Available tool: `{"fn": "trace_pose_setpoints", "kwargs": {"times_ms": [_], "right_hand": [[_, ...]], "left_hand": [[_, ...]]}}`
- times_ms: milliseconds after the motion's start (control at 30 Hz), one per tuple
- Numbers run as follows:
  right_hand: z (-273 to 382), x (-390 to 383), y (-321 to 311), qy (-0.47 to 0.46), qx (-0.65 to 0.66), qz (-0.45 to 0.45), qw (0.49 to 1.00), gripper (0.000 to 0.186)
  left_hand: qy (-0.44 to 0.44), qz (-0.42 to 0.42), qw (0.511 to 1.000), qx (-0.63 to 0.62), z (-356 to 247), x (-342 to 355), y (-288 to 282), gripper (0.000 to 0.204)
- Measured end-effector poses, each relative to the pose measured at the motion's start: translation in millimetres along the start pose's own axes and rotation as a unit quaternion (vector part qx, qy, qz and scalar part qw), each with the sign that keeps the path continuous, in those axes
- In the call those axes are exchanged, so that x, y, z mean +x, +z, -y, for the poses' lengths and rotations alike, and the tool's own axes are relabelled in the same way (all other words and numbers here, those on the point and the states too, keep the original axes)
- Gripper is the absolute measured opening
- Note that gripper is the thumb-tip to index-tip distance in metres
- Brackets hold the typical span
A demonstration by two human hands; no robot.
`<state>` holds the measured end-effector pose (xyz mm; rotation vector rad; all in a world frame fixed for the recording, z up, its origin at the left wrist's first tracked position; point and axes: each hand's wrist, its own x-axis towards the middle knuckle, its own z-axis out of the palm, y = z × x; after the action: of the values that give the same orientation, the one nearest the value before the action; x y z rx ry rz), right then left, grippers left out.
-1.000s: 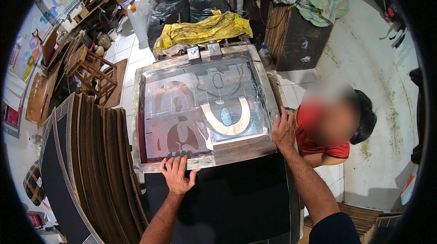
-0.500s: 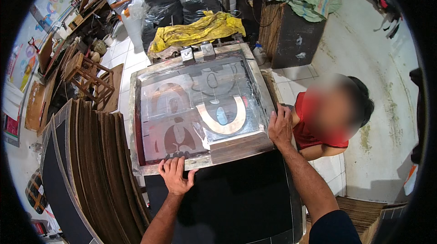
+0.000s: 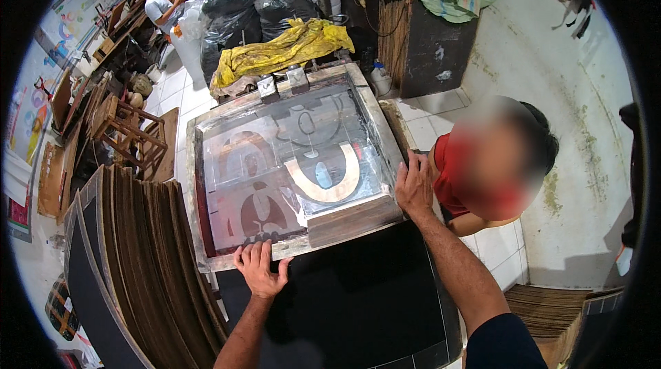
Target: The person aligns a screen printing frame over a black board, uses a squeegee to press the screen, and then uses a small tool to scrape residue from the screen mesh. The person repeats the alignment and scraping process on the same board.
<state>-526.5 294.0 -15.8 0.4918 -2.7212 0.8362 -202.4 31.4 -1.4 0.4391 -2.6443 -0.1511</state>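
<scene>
A wooden-framed silkscreen [image 3: 227, 259] lies over a black board [image 3: 344, 300], its mesh showing large curved shapes, one of them a pale U around a blue oval. My left hand [image 3: 260, 269] is on the near bar of the frame, fingers bent over the wood and thumb apart from them. Beside the frame's near right corner rests my right hand [image 3: 415, 186], its fingers outstretched and slightly apart; its palm is hidden. Metal clamps [image 3: 297, 80] sit at the far bar.
A tall stack of boards [image 3: 151, 252] stands left, another stack [image 3: 551, 314] lower right. A person in red [image 3: 447, 176] is close by on the right. Yellow cloth [image 3: 282, 49] and black bags [image 3: 241, 4] lie behind the screen. Another person [image 3: 160, 9] is far left.
The view has shifted a little, so most of the scene sits slightly further left. Both hands keep their places at the screen frame.
</scene>
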Motion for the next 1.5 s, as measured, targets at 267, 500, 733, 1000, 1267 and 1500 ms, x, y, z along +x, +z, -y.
{"fn": "trace_pose_setpoints", "kwargs": {"times_ms": [267, 500, 733, 1000, 1267, 1500], "right_hand": [[2.5, 0.7, -1.1, 0.019, 0.018, 0.008, 1.000, 0.050], [2.4, 0.1, -1.0, 0.030, 0.022, 0.012, 0.999, 0.050], [1.3, -0.1, 1.4, 0.028, 0.013, 0.006, 1.000, 0.050], [2.9, 0.5, -0.1, 0.022, 0.000, -0.001, 1.000, 0.049], [1.6, 0.2, 0.2, 0.020, 0.000, -0.004, 1.000, 0.049], [-1.4, -0.1, 3.2, 0.013, 0.007, -0.008, 1.000, 0.049]], "left_hand": [[0.002, -0.010, 1.000, -0.007, -0.3, 0.1, -0.1, 0.059], [-0.001, -0.006, 1.000, -0.011, 0.5, -0.7, 1.4, 0.062], [0.001, -0.009, 1.000, -0.006, 1.2, -1.3, 2.0, 0.063], [0.001, -0.009, 1.000, -0.011, 1.3, -0.9, 1.2, 0.059], [0.002, -0.011, 1.000, -0.008, 0.6, -0.4, 1.1, 0.060], [0.000, -0.012, 1.000, -0.013, 1.4, -1.3, 2.2, 0.062]]}}
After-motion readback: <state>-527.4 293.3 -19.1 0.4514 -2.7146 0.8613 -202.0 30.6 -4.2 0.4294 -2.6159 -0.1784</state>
